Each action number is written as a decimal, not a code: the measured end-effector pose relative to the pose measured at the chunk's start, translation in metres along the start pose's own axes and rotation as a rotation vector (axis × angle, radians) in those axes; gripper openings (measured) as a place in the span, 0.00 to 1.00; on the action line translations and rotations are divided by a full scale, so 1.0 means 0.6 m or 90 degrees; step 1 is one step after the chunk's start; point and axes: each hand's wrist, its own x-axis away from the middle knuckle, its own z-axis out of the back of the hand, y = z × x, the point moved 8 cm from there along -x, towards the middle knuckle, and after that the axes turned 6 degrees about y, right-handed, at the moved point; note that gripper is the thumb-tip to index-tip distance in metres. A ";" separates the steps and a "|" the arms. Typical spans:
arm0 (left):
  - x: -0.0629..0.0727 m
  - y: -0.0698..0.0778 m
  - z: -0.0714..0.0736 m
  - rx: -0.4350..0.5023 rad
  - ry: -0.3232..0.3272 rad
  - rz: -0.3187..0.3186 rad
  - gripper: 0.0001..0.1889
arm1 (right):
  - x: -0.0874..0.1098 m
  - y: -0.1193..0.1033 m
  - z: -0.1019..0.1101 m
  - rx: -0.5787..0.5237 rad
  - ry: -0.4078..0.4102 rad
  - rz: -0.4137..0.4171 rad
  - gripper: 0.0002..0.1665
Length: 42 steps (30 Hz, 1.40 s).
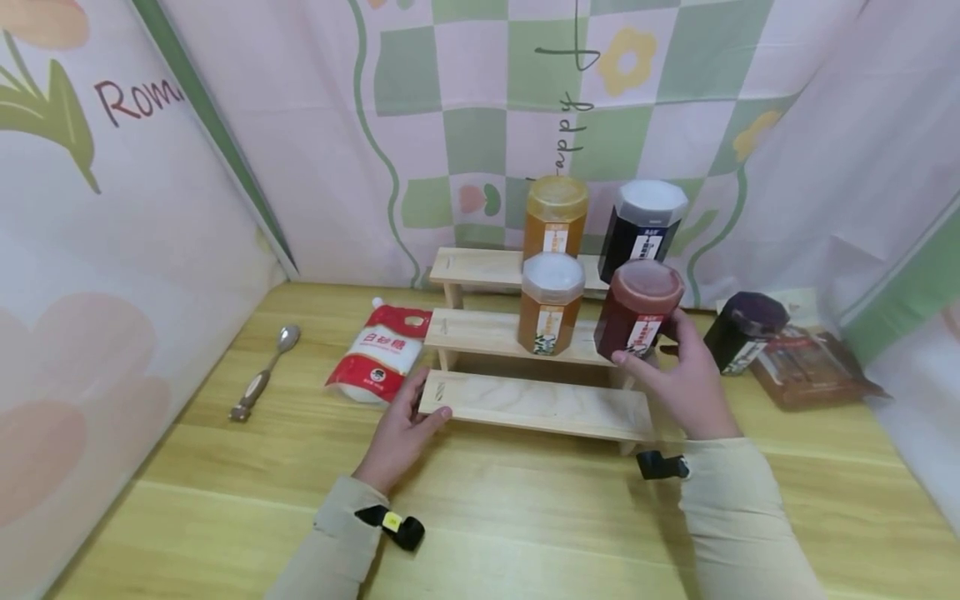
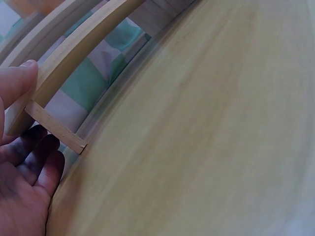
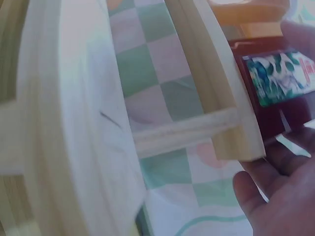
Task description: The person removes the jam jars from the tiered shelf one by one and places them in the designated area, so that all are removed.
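Note:
My left hand [image 1: 397,433] grips the left end of a three-step wooden rack [image 1: 532,404] at its lowest step. In the left wrist view, the thumb lies over the board [image 2: 81,51] and the other fingers curl beside its leg. My right hand [image 1: 693,387] holds a dark red jar [image 1: 637,308] at the right end of the middle step, thumb in front and fingers around its right side. The right wrist view shows the jar's label [image 3: 280,76] up close. To its left on that step stands an amber jar [image 1: 550,308] with a whitish lid.
On the top step stand a yellow-lidded jar [image 1: 556,212] and a black jar [image 1: 643,225]. Right of the rack are a dark jar [image 1: 742,333] and a brown packet [image 1: 813,371]. A red-and-white sugar bag [image 1: 382,354] and a spoon [image 1: 262,375] lie to the left.

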 end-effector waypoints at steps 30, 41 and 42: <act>-0.002 -0.002 0.001 0.017 -0.001 -0.008 0.41 | -0.004 0.057 0.072 -0.031 0.116 -0.026 0.43; 0.000 0.000 0.000 0.015 -0.003 -0.003 0.41 | 0.001 0.083 0.079 -0.081 0.259 -0.115 0.39; 0.000 0.001 -0.001 0.015 -0.003 -0.004 0.41 | 0.001 0.087 0.080 -0.085 0.266 -0.126 0.38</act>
